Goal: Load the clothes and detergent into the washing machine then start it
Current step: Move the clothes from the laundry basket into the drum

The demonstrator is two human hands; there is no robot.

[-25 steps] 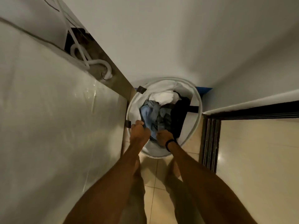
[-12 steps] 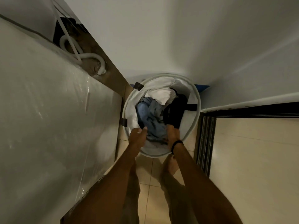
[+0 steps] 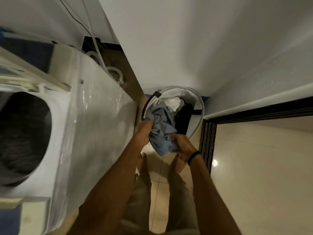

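A bundle of light blue clothes (image 3: pixel 160 129) is lifted partly out of the round white laundry basket (image 3: pixel 200 112) that stands on the floor in the corner. My left hand (image 3: pixel 144 133) grips the bundle's left side and my right hand (image 3: pixel 182 145), with a dark wristband, grips its lower right. White clothes (image 3: pixel 174 101) and a black garment (image 3: pixel 183 119) still lie in the basket. The white top-loading washing machine (image 3: pixel 94 126) stands at left with its dark drum opening (image 3: pixel 22 133) uncovered. No detergent is in view.
White hoses (image 3: pixel 116 72) run down behind the machine beside the wall. A dark sliding-door track (image 3: pixel 207 141) borders the narrow tiled floor on the right. My bare feet stand on the tiles below the basket.
Both hands have closed on the blue clothes and raised them out of the basket toward me. The view has swung left, bringing the machine's open drum into sight.
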